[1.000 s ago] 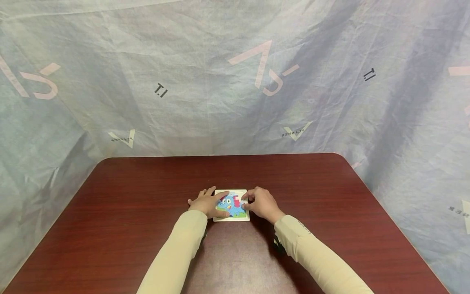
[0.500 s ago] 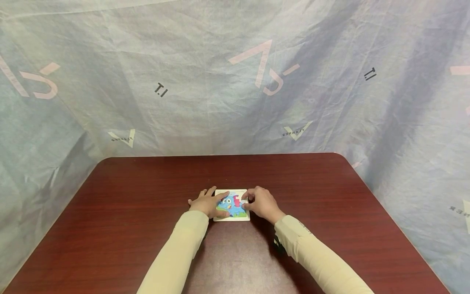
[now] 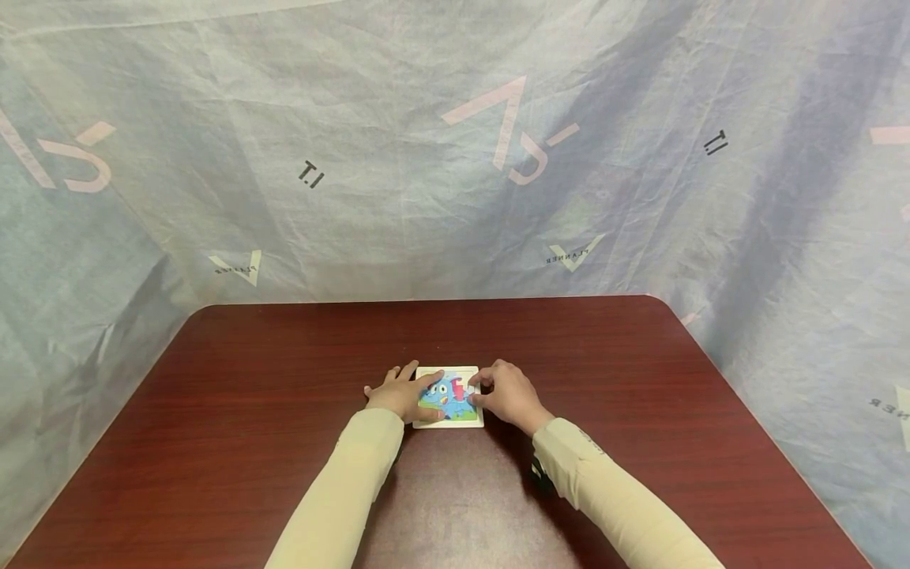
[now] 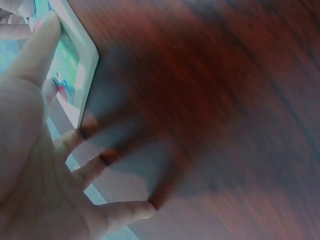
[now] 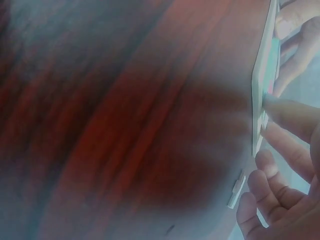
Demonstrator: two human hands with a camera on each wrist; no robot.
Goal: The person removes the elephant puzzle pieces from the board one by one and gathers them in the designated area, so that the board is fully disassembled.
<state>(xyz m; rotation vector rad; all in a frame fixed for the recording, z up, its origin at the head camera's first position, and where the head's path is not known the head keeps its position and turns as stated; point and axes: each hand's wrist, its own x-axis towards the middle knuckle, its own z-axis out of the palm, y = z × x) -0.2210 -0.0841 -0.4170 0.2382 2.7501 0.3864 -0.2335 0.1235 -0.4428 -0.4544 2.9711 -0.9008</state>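
Observation:
A small jigsaw puzzle [image 3: 455, 399] in a pale square frame lies flat, its picture a blue cartoon animal with a pink part on green. My left hand [image 3: 400, 397] is spread at its left side, thumb and index finger resting on the puzzle and the other fingers on the table. At the right edge my right hand [image 3: 508, 395] bends over, thumb and index fingertips pinching what looks like a puzzle piece [image 3: 471, 391] at the picture's surface. The fingertips mostly hide this piece. In the right wrist view, the remaining fingers [image 5: 265, 187] are curled beside the frame.
A dark red wooden table [image 3: 284, 356] spreads around the puzzle. A small pale flat piece [image 5: 236, 191] lies on it near the frame, in the right wrist view. Behind stands a grey printed cloth [image 3: 398, 158].
Both hands stay nearly still at the puzzle. Only tiny shifts show near the right fingertips.

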